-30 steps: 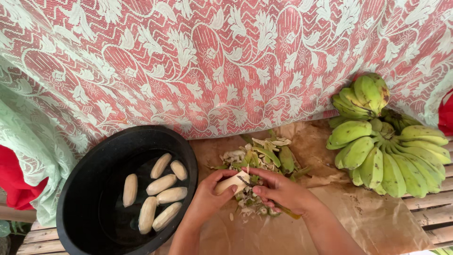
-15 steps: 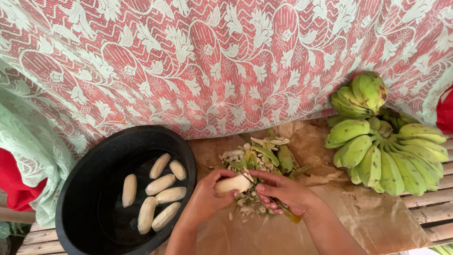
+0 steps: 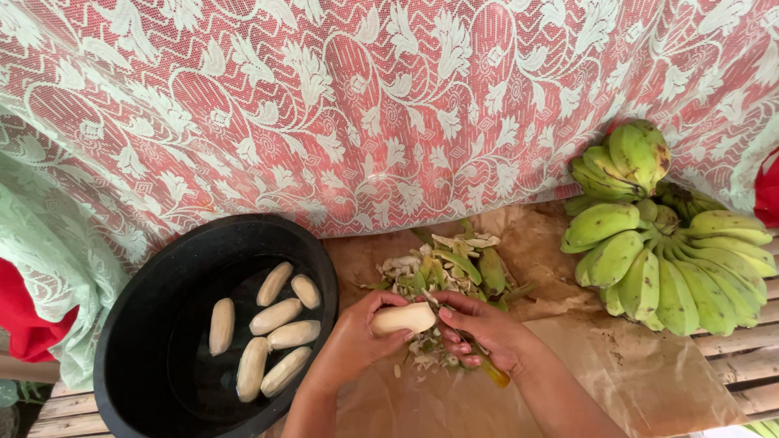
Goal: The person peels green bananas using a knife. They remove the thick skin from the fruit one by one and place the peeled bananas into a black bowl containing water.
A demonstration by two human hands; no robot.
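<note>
Now I'm watching my left hand [image 3: 350,345] closing round a pale peeled banana [image 3: 403,318], right hand [image 3: 479,328] gripping a knife [image 3: 475,350] against it, green peelings [image 3: 454,272] piling on brown paper [image 3: 633,365], black basin [image 3: 162,324] sitting just beside.

Both hands meet over a heap of green peelings [image 3: 450,272], which blocks the way ahead up to the hanging lace cloth [image 3: 365,105]. Left, the black basin [image 3: 138,324] (its rim just beside the left hand [image 3: 349,345]) bars sideways travel. Right, bare brown paper [image 3: 641,373] lies free before the green banana bunch [image 3: 657,243].
</note>
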